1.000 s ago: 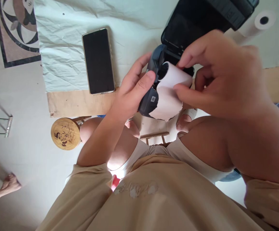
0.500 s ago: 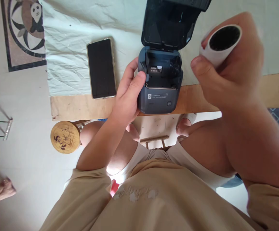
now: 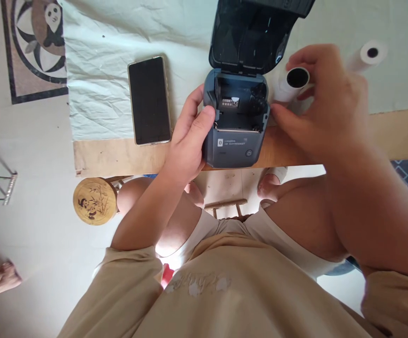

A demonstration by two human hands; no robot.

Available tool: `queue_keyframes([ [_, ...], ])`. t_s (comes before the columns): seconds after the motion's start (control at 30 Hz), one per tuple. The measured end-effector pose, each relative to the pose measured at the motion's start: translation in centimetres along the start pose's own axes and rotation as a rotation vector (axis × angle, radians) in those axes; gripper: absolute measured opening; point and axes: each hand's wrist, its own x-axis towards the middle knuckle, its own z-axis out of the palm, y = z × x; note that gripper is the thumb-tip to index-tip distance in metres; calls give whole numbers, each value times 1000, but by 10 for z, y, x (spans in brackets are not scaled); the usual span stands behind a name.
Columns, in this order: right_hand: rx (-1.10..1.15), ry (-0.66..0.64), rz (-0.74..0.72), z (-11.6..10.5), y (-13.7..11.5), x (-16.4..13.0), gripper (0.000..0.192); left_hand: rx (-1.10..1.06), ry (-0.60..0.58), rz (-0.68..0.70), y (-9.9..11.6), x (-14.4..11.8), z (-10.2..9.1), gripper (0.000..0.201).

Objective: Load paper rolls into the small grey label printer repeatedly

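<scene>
1. The printer (image 3: 237, 124) stands at the table's near edge, its open compartment unobstructed from above.
2. The raised lid (image 3: 251, 35) blocks approach from 12 o'clock.
3. At 9 o'clock the left hand (image 3: 188, 141) grips the body; the phone (image 3: 149, 100) lies beyond.
4. At 3 o'clock the right hand (image 3: 325, 101) and paper roll (image 3: 290, 84) crowd the side; a spare roll (image 3: 365, 56) lies farther out.

Black phone (image 3: 149, 100) lay face up on crumpled white sheet (image 3: 112, 56), near the wooden table edge (image 3: 119, 157). Second paper roll (image 3: 367, 55) sat far right on the sheet. Round panda stool (image 3: 95, 201) stood on the floor below; someone's foot (image 3: 4, 277) at bottom left.
</scene>
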Motion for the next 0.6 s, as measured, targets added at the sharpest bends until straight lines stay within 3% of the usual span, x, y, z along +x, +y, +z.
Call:
queue_keyframes([
  [0.1,60,204,-112,-12,7,-7,45,5,1,4,-1,0,-1,22],
  [0.17,15,296,-17,-20,14,-8,48,9,-5,8,-2,1,-1,23],
  [0.23,-46,261,141,-24,21,-5,54,8,-2,20,-3,1,-1,23],
  [0.37,-173,29,366,-21,27,9,50,21,-3,26,-4,2,-2,24],
  [0.5,-185,-20,397,-17,26,13,47,57,-1,18,-5,2,-4,26],
  [0.6,-125,37,332,-17,27,7,52,90,-4,15,-6,1,-5,28],
])
